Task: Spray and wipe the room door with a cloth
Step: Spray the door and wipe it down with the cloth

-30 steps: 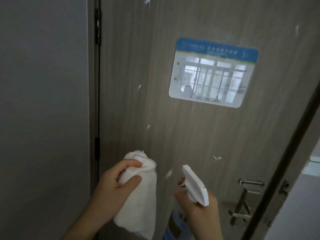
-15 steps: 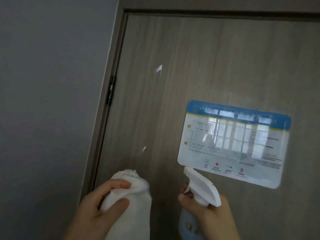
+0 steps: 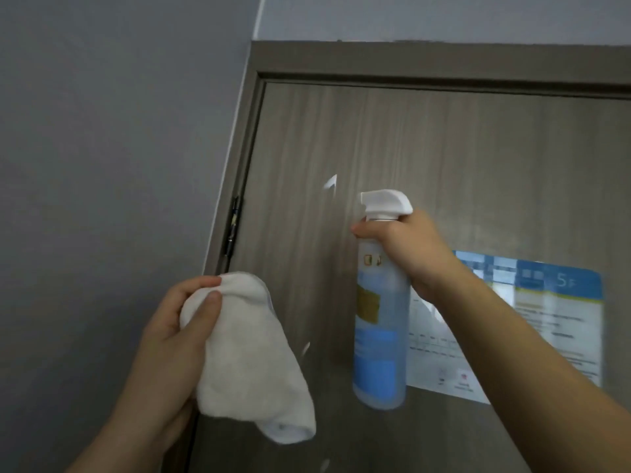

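So a white cloth is bunched up in the left hand, with the thumb and fingers curled round its top end and the rest hanging loose below, right in front of the hinge side of the room door. Whether the cloth is actually touching the wood can't be told from this angle.

A spray bottle is held upright in the right hand, fingers wrapped round the neck just under the white trigger head, nozzle pointed left along the door's upper half. The bottle is clear-ish blue with a yellow and blue label.

A few pale streaks or droplets can be seen on the brown wood-grain door. A laminated floor-plan sign with a blue header is stuck to the door, partly covered by the right forearm. A dark hinge sits on the door frame, next to a grey wall.
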The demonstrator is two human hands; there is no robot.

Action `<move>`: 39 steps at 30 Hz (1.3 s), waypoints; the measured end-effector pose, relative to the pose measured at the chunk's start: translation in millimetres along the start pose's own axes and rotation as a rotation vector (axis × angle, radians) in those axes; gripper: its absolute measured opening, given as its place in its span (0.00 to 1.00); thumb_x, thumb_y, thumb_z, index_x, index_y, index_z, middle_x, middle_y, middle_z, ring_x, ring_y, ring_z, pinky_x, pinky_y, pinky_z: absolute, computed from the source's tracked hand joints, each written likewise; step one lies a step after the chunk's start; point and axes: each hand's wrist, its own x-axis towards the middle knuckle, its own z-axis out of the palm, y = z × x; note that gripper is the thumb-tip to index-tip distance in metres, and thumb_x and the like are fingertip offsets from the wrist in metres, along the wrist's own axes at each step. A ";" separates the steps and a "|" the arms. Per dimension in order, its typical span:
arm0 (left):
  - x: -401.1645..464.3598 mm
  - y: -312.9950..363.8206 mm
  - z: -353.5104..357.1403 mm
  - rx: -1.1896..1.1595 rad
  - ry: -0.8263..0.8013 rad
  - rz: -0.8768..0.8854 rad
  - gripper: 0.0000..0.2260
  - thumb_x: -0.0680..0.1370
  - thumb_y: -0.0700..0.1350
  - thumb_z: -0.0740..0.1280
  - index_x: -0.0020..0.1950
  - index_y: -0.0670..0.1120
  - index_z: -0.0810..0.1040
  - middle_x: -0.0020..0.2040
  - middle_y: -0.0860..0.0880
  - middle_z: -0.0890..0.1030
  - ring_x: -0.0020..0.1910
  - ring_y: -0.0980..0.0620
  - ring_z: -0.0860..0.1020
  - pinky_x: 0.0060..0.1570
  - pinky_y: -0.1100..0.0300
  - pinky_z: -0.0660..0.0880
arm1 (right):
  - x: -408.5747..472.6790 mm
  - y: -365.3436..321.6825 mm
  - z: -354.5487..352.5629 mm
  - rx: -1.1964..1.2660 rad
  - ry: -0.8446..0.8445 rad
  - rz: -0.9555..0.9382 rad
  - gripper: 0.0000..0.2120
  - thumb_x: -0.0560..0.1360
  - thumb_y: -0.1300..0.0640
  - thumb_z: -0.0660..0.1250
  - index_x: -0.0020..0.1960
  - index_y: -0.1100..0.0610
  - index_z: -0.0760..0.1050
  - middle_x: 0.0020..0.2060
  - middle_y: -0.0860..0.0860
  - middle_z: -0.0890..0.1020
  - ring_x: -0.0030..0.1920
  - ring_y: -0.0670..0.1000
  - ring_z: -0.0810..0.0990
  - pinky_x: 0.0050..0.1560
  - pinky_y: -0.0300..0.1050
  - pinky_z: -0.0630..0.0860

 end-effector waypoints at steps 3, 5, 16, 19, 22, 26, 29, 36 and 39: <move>14.7 4.7 -0.7 -0.058 0.017 -0.017 0.06 0.80 0.48 0.64 0.50 0.55 0.81 0.48 0.52 0.84 0.45 0.53 0.82 0.39 0.55 0.76 | 13.8 -3.3 4.6 -0.065 0.007 -0.011 0.06 0.68 0.58 0.73 0.43 0.60 0.80 0.38 0.57 0.84 0.37 0.55 0.83 0.41 0.51 0.81; 19.7 6.3 -0.6 -0.080 0.016 -0.004 0.06 0.80 0.47 0.65 0.50 0.55 0.81 0.49 0.52 0.85 0.48 0.51 0.82 0.41 0.54 0.76 | 20.9 -3.8 7.4 -0.051 0.019 0.008 0.05 0.68 0.60 0.72 0.42 0.60 0.79 0.35 0.56 0.82 0.33 0.54 0.82 0.37 0.47 0.79; 26.0 -0.5 -2.2 -0.138 0.027 0.023 0.08 0.79 0.46 0.66 0.53 0.57 0.82 0.54 0.53 0.84 0.52 0.51 0.82 0.42 0.54 0.77 | 40.7 -5.1 14.5 0.035 0.038 0.038 0.06 0.66 0.63 0.71 0.43 0.61 0.78 0.35 0.57 0.82 0.32 0.55 0.82 0.36 0.50 0.81; 27.5 0.6 -0.3 -0.146 0.026 0.043 0.08 0.80 0.46 0.65 0.54 0.57 0.81 0.53 0.54 0.84 0.50 0.54 0.83 0.41 0.56 0.77 | 44.4 -6.1 16.0 0.016 0.064 0.016 0.06 0.67 0.60 0.71 0.43 0.59 0.78 0.37 0.57 0.83 0.37 0.57 0.83 0.41 0.52 0.82; 30.6 1.5 2.7 -0.146 0.034 0.061 0.08 0.80 0.45 0.65 0.54 0.57 0.81 0.52 0.53 0.84 0.49 0.55 0.84 0.41 0.56 0.77 | 46.2 -5.5 16.7 -0.005 0.070 0.003 0.04 0.69 0.60 0.70 0.42 0.58 0.77 0.39 0.57 0.83 0.39 0.57 0.83 0.42 0.52 0.81; 33.1 1.8 6.6 -0.152 0.031 0.064 0.09 0.80 0.45 0.65 0.55 0.56 0.81 0.53 0.54 0.84 0.51 0.54 0.83 0.42 0.55 0.78 | 47.0 -3.2 18.2 -0.050 0.094 -0.028 0.04 0.68 0.59 0.71 0.39 0.57 0.76 0.35 0.56 0.82 0.37 0.57 0.83 0.42 0.52 0.81; 33.9 1.0 9.8 -0.156 0.032 0.077 0.09 0.80 0.44 0.65 0.55 0.56 0.81 0.54 0.55 0.83 0.52 0.54 0.83 0.43 0.54 0.78 | 46.2 -5.7 16.2 -0.044 0.079 -0.042 0.03 0.68 0.61 0.70 0.38 0.58 0.76 0.34 0.55 0.81 0.35 0.55 0.82 0.39 0.50 0.80; 36.2 0.6 17.4 -0.152 0.028 0.134 0.09 0.80 0.45 0.65 0.56 0.57 0.80 0.55 0.57 0.82 0.52 0.55 0.82 0.44 0.54 0.79 | 42.9 -7.9 12.8 -0.015 0.107 -0.087 0.03 0.69 0.62 0.69 0.38 0.57 0.76 0.35 0.54 0.81 0.38 0.57 0.82 0.44 0.54 0.81; 38.0 2.0 23.4 -0.145 0.034 0.189 0.09 0.80 0.44 0.66 0.55 0.58 0.80 0.54 0.59 0.82 0.51 0.58 0.82 0.44 0.55 0.79 | 39.2 -7.5 8.2 0.006 0.133 -0.122 0.02 0.68 0.63 0.69 0.40 0.59 0.77 0.34 0.54 0.79 0.36 0.55 0.81 0.42 0.54 0.80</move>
